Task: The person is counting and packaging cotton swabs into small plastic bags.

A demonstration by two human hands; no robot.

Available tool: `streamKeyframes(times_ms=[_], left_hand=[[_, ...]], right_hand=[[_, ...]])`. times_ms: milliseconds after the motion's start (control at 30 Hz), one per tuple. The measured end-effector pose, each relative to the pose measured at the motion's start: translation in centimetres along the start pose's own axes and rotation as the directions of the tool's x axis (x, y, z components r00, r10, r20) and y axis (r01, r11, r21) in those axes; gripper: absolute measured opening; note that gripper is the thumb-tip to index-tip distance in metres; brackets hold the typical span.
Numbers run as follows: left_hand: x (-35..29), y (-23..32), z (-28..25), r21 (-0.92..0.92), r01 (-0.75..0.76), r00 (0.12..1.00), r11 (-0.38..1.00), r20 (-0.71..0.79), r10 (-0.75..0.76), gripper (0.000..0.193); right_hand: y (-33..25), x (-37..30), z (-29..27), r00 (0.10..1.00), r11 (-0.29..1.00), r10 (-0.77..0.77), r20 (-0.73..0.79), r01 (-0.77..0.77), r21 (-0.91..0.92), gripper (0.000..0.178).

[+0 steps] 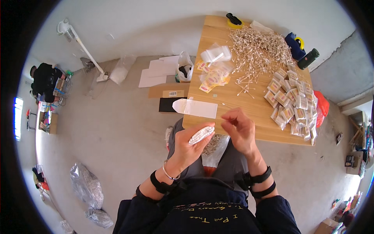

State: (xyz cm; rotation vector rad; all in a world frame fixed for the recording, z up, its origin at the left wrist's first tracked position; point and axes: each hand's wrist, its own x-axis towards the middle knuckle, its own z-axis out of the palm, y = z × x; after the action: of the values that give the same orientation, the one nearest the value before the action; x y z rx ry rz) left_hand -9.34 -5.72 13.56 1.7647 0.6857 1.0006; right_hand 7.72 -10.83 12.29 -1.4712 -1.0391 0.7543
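My left hand (186,143) is closed round a tight bundle of cotton swabs (201,135), their white tips packed together and facing up. Beside it, at the near edge of the table, my right hand (242,132) has loosely curled fingers, with a gap between thumb and forefinger and nothing visible in it. Just beyond both hands lies a flat white sleeve (203,109) whose tapered end sticks out past the table's left edge. A single cotton swab (226,105) rests near my right fingertips.
The wooden table (233,130) carries a big heap of loose swabs (261,46), clear bags with yellow-and-white cards (214,74) and many filled packets (290,99). Tape dispensers (295,46) and a dark green bottle (308,58) stand at the back. Cardboard (167,90) lies on the floor, left.
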Motion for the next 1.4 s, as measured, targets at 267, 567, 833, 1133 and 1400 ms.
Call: streamKeyframes(times_ms=[267,567,833,1133,1400], left_hand=[[-1.4,3.1,-0.2,0.05,-0.063,0.994,0.997,0.097,0.058,0.033],[-2.1,4.6,-0.4,0.283,-0.335,0.941,0.899,0.063,0.331,0.038],[-2.5,5.4,-0.3,0.336,-0.389,0.917,0.858,0.055,0.394,0.033],[-2.8,5.9,-0.2,0.268,-0.34,0.94,0.901,0.1,0.325,0.037],[-2.8,6.2,0.2,0.15,-0.211,0.977,0.966,0.077,0.201,0.04]], right_hand=[[-5.4,-3.4,-0.4,0.935,0.94,-0.285,0.21,0.229,0.254,0.022],[-8.0,-5.8,0.3,0.967,0.959,-0.232,0.105,0.21,0.189,0.017],[-9.1,-7.0,0.7,0.957,0.956,-0.29,0.014,0.289,0.047,0.015],[-8.9,-7.4,0.0,0.983,0.955,-0.178,0.049,0.161,0.247,0.013],[-8.7,-7.2,-0.1,0.988,0.887,-0.156,0.005,0.138,0.441,0.016]])
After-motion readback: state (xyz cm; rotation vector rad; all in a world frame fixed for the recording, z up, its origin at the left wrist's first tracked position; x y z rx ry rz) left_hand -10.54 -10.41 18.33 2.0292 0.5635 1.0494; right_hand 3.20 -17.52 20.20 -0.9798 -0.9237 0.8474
